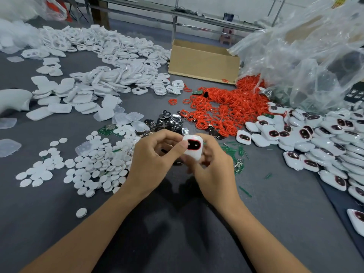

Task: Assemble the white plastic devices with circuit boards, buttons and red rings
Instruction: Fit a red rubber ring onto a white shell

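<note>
The white device (192, 147) stands nearly upright, its long axis vertical and its red-ringed dark window facing the camera. It sits between both hands above the grey table (275, 223): the left hand (155, 162) pinches its left edge, the right hand (214, 170) cups it from behind. Red rings (220, 109) lie beyond, finished devices (319, 138) to the right.

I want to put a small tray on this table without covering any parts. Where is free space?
The widest bare cloth lies near the person, left of the left hand and below the white discs. A narrower patch sits right of the right hand, before the finished devices. Around the red rings and white shells it is crowded.
</note>
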The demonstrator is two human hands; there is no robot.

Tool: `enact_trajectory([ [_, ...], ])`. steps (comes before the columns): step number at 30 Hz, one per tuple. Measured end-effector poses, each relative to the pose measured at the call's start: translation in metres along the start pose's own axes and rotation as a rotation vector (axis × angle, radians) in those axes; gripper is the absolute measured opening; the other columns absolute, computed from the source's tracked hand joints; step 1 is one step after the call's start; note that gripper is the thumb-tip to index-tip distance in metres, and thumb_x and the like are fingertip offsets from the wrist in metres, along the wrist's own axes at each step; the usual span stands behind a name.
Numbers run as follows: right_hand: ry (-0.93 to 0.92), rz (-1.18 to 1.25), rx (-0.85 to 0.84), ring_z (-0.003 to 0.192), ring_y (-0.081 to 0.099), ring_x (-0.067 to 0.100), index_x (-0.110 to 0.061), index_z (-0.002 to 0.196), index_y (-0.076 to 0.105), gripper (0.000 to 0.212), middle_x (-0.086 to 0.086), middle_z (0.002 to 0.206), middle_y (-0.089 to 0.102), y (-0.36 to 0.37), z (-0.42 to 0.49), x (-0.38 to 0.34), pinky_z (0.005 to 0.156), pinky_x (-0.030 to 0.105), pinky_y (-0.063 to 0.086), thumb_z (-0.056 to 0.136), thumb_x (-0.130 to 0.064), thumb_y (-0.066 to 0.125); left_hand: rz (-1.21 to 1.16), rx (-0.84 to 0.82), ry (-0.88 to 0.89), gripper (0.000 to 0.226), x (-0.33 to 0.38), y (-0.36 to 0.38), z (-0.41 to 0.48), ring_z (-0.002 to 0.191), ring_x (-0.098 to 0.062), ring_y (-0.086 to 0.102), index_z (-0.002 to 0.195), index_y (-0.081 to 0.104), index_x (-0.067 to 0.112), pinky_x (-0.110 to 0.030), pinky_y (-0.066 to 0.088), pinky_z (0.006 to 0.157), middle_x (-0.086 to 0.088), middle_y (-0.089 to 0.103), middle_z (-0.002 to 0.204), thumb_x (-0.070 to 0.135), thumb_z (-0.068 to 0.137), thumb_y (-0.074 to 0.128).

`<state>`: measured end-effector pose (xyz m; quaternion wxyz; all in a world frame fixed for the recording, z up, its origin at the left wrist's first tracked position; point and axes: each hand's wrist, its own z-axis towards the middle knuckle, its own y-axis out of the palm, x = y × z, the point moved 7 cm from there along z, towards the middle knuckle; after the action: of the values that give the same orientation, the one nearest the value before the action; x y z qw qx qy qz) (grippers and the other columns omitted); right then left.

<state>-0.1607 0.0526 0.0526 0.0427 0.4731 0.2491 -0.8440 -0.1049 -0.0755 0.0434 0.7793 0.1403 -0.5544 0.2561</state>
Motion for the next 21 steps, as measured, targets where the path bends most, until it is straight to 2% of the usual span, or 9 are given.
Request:
enact_trajectory([
  [4,0.190,0.370,-0.150,0.064,0.063,0.011,-0.006,0.111,0.059,0.029,0.000,0.076,0.068,0.011,0.002,0.012,0.062,0.030,0.048,0.085,0.006,0.063,0.080,0.042,0.014,0.008,-0.004,-0.005,0.001,0.075,-0.011,0.069,0.085,0.073,0.025,-0.033,0.057,0.072,0.008,0.073,0.079,0.017,0.084,0.073],
  [6,0.243,0.489,-0.178,0.067,0.061,0.013,-0.002,0.112,0.058,0.033,0.005,0.075,0.066,0.015,0.001,0.015,0.062,0.032,0.048,0.079,0.001,0.062,0.092,0.041,0.021,0.006,-0.004,-0.006,0.001,0.074,-0.009,0.069,0.084,0.072,0.028,-0.032,0.057,0.070,0.011,0.073,0.078,0.022,0.081,0.072],
  [8,0.281,0.503,-0.177,0.060,0.056,0.012,-0.004,0.107,0.060,0.035,0.004,0.068,0.064,0.014,0.000,0.017,0.058,0.031,0.044,0.072,-0.005,0.058,0.100,0.013,0.039,0.009,-0.003,-0.003,0.001,0.071,-0.009,0.068,0.084,0.071,0.030,-0.033,0.057,0.068,0.012,0.072,0.078,0.022,0.081,0.072],
  [12,0.316,0.513,-0.175,0.050,0.046,0.010,-0.009,0.096,0.061,0.030,-0.001,0.056,0.062,0.010,0.000,0.018,0.049,0.021,0.036,0.067,-0.002,0.056,0.130,-0.034,0.057,0.017,-0.004,0.001,0.000,0.070,-0.011,0.067,0.083,0.070,0.031,-0.032,0.056,0.065,0.011,0.072,0.077,0.014,0.083,0.075],
  [14,0.314,0.516,-0.160,0.054,0.046,0.014,-0.009,0.098,0.061,0.027,0.001,0.058,0.061,0.010,-0.001,0.018,0.052,0.025,0.036,0.074,0.004,0.060,0.124,-0.024,0.048,0.015,-0.004,0.001,0.000,0.070,-0.011,0.067,0.084,0.071,0.030,-0.032,0.056,0.064,0.011,0.071,0.076,0.015,0.084,0.074],
  [17,0.300,0.519,-0.173,0.060,0.047,0.018,-0.007,0.105,0.059,0.029,0.003,0.062,0.061,0.013,-0.001,0.017,0.057,0.031,0.036,0.085,0.014,0.055,0.110,0.004,0.037,0.015,-0.005,-0.002,0.001,0.068,-0.009,0.066,0.085,0.071,0.029,-0.028,0.054,0.062,0.011,0.071,0.076,0.015,0.085,0.073],
  [21,0.307,0.521,-0.160,0.063,0.046,0.021,-0.007,0.098,0.061,0.028,0.009,0.064,0.060,0.008,0.000,0.019,0.057,0.029,0.035,0.071,0.001,0.059,0.111,-0.056,0.043,0.015,-0.003,0.002,-0.002,0.070,-0.011,0.067,0.084,0.070,0.029,-0.028,0.056,0.062,0.010,0.071,0.077,0.015,0.084,0.074],
])
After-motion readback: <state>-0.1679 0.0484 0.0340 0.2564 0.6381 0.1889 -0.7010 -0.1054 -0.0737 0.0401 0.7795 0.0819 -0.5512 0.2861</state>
